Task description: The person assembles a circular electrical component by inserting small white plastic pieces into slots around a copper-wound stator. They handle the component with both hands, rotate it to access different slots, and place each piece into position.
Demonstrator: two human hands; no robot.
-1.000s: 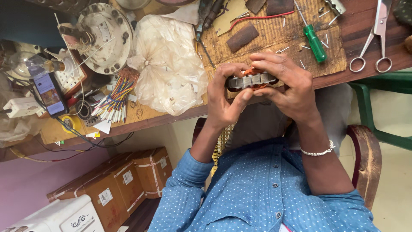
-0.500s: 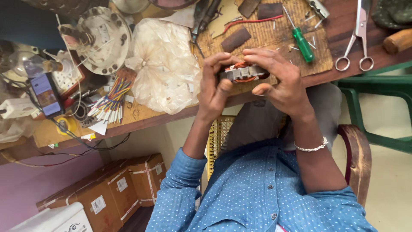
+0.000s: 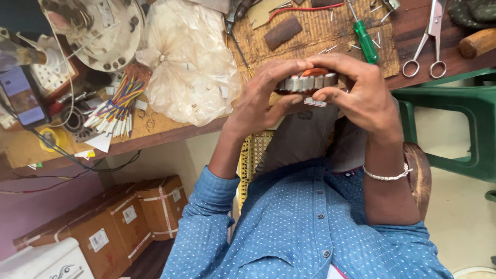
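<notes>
Both my hands hold a small motor stator (image 3: 310, 81), a ring of grey metal laminations with orange copper winding showing on top. It is raised just over the front edge of the wooden workbench (image 3: 170, 132). My left hand (image 3: 256, 101) grips its left side, thumb underneath and fingers curled over the top. My right hand (image 3: 364, 98), with a silver bracelet at the wrist, wraps its right side. Most of the stator is hidden by my fingers. A blue dotted shirt fills the bottom of the view.
On the bench lie a green screwdriver (image 3: 366, 41), scissors (image 3: 426, 46), a wooden handle (image 3: 478, 42), a crumpled plastic bag (image 3: 188, 62), coloured wire sleeves (image 3: 116, 106), a round fan housing (image 3: 103, 31) and a phone (image 3: 23, 95). Cardboard boxes (image 3: 119, 217) stand below left, a green plastic chair (image 3: 454, 129) right.
Both hands keep hold of the stator and have shifted slightly up and right in the view, fingers closing further over it. The camera has drifted; the bench objects stay put.
</notes>
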